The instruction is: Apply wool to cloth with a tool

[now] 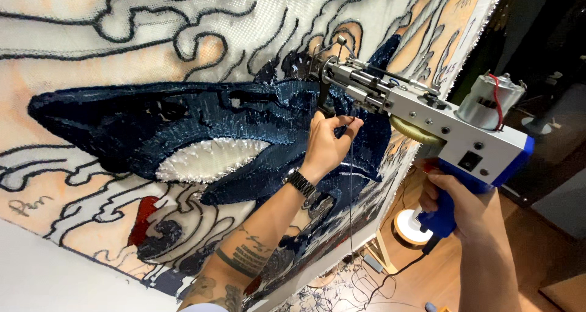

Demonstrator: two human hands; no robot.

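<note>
Tattooed left hand [326, 142] pinches dark yarn [350, 184] at the tufting gun [427, 120] nose, fingers [345, 124] clenched. Right hand [455, 202] grips the gun's blue handle, its needle against the stretched tufting cloth [183, 123] beside the navy shark.

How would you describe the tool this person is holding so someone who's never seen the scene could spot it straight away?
Start at the big stretched cloth with the dark blue shark shape. At its right edge the right hand grips a pistol-shaped tufting gun, nose against the cloth, the left hand at its front handle. Nothing else here has a silver body, blue grip and exposed motor.
</note>
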